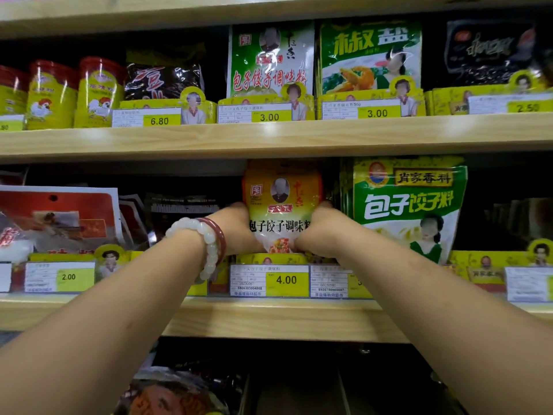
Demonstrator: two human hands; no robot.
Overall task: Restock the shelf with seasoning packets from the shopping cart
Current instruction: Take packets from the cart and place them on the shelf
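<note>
Yellow-orange seasoning packet [282,202] stands upright in its slot on the middle shelf [269,316], right above the 4.00 price tag [286,280]. Both hands clamp it from opposite sides: left hand [236,232] grips the left edge, right hand [317,229] grips the right edge, fingers curled in toward the lower front. Hands sit close together, only the packet width between them. The two-sided hold likely keeps the floppy pouch square and upright while it seats behind the yellow front rail [269,259]. Whether more packets stand behind it cannot be told.

Packet's top nearly meets the underside of the upper shelf [269,139], so a low grip makes sense. Green packet [410,205] stands just beside on the right, leaning slightly; red-and-white packets [59,217] are off to the left. Left wrist wears a white bead bracelet [206,244] and a red bangle [220,235]. Shopping cart not in view. Judged step: settling this packet into place, release not yet done.
</note>
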